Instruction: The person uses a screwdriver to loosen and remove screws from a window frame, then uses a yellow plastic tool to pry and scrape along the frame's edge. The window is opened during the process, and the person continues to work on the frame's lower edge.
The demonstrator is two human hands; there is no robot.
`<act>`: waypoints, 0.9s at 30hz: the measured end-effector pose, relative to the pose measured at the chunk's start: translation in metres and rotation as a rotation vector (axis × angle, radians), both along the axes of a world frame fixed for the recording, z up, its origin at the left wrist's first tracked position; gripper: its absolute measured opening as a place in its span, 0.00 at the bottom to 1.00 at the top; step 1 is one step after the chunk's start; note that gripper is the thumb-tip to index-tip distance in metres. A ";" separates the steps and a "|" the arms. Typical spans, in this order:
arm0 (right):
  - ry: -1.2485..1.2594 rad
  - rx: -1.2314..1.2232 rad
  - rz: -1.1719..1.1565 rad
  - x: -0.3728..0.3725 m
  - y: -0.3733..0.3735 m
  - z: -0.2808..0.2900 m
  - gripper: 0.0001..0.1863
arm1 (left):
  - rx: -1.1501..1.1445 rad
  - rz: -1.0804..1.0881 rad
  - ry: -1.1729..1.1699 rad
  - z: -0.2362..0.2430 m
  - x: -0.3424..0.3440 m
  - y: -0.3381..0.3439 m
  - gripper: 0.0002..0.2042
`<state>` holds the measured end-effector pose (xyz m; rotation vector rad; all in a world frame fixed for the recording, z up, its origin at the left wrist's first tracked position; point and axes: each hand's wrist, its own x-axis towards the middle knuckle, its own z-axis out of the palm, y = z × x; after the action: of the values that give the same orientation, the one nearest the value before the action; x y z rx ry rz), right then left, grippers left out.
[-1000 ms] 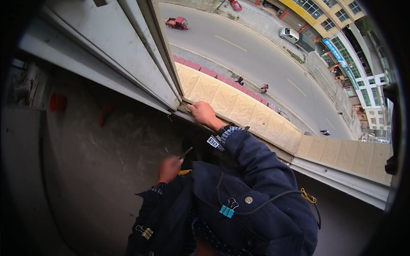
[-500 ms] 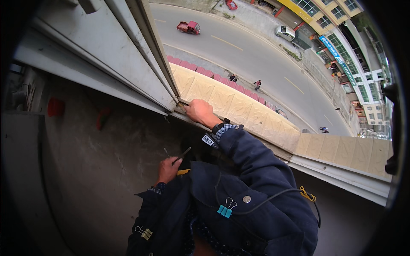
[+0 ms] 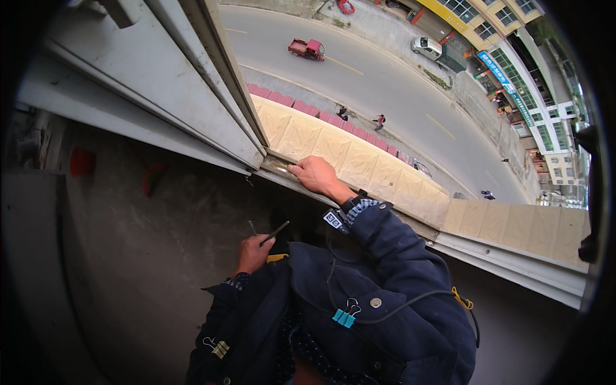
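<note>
My right hand [image 3: 316, 175] lies over the track of the window sill [image 3: 391, 216], with its fingers bent together and pointing left along the groove. Whatever those fingertips hold is hidden. A small pale patch [image 3: 281, 168] shows in the groove between them and the white window sash [image 3: 160, 96]. Lower down, in front of my jacket, my left hand [image 3: 252, 255] is closed round a thin dark rod [image 3: 275, 233] that sticks out up and to the right. A second thin tip [image 3: 252, 226] rises beside it; what it belongs to cannot be seen.
Beyond the sill runs a cream tiled ledge [image 3: 359, 154], with a street [image 3: 385, 83] far below. Two orange-red objects [image 3: 82, 162] sit in the dim area at left. A black cable [image 3: 410, 300] crosses my jacket, which carries a teal binder clip [image 3: 344, 317].
My right hand has slid right along the track, away from the sash, uncovering part of the groove. The left hand keeps its hold, nearly still. Below, a red three-wheeled truck has moved right.
</note>
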<state>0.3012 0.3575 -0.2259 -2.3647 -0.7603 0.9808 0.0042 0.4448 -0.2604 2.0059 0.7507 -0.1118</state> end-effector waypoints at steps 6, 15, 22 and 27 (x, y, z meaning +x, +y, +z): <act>0.045 0.057 0.038 -0.006 0.022 -0.022 0.23 | -0.035 0.010 0.015 0.000 -0.005 0.000 0.13; -0.156 0.000 0.142 -0.009 0.037 -0.032 0.21 | 0.009 0.013 -0.053 -0.010 -0.002 -0.005 0.12; -0.239 -0.030 0.166 -0.012 0.044 -0.031 0.19 | -0.007 -0.036 0.035 -0.002 0.006 -0.008 0.12; -0.221 -0.078 0.144 -0.011 0.047 -0.020 0.17 | -0.018 -0.034 0.025 -0.001 0.007 -0.012 0.12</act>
<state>0.2906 0.4045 -0.2457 -2.5444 -1.0039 0.8266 0.0110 0.4332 -0.2611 2.0040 0.7287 -0.1637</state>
